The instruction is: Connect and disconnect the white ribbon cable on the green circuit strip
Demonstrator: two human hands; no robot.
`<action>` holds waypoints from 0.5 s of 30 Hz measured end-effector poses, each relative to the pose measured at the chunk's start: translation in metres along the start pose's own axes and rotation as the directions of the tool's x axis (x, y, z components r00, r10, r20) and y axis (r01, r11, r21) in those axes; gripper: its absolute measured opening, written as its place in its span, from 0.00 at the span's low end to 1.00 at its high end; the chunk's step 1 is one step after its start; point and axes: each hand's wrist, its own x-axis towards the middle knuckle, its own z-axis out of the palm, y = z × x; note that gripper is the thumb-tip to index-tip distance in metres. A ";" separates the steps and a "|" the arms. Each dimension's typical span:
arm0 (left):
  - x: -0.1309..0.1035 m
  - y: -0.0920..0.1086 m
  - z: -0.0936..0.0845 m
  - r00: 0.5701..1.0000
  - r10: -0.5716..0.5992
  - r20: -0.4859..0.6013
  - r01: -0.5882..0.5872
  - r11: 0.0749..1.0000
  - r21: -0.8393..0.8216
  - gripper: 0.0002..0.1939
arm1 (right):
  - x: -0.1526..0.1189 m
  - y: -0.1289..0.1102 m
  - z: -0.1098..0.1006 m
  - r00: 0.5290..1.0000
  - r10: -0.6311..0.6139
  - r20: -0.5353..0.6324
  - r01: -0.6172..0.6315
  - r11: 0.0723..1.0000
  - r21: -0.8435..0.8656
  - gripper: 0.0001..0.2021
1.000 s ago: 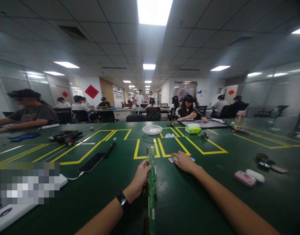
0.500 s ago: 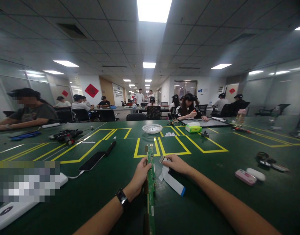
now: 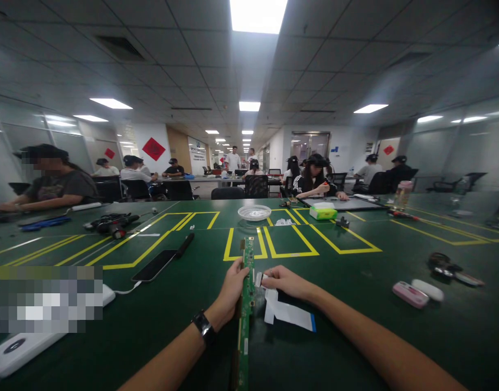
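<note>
Right hand [image 3: 289, 282] is pinching the ribbon cable [image 3: 294, 315] closer to the circuit board [image 3: 246, 309] than earlier; left hand [image 3: 232, 285] is gripping the latter at six o'clock. From there, basket [image 3: 254, 218] is sitting at twelve, phone [image 3: 155, 265] at ten, on the yellow-taped green table [image 3: 298, 361]; wall sign [image 3: 198, 154] is showing unreadable lettering.

The long, narrow green circuit board [image 3: 246, 309] pointed its far end toward the far edge of the tabletop [image 3: 355, 282], brownish strips [image 3: 242, 245] along its left side. Just right of it, the white ribbon cable [image 3: 290, 314] was bent, its blue-tipped end [image 3: 313, 322] toward the tabletop's right edge; its connector end [image 3: 258, 279] seemed just short of the board.
</note>
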 end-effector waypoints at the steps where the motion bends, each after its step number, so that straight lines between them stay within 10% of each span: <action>1: 0.000 0.000 0.000 1.000 -0.002 0.000 0.002 1.000 -0.002 0.16 | 0.000 0.000 0.000 1.000 -0.003 0.002 0.003 1.000 -0.005 0.19; 15: -0.007 0.010 0.006 1.000 -0.025 0.000 0.025 0.999 0.023 0.14 | 0.002 0.003 0.001 0.999 -0.002 -0.051 -0.001 0.998 -0.070 0.18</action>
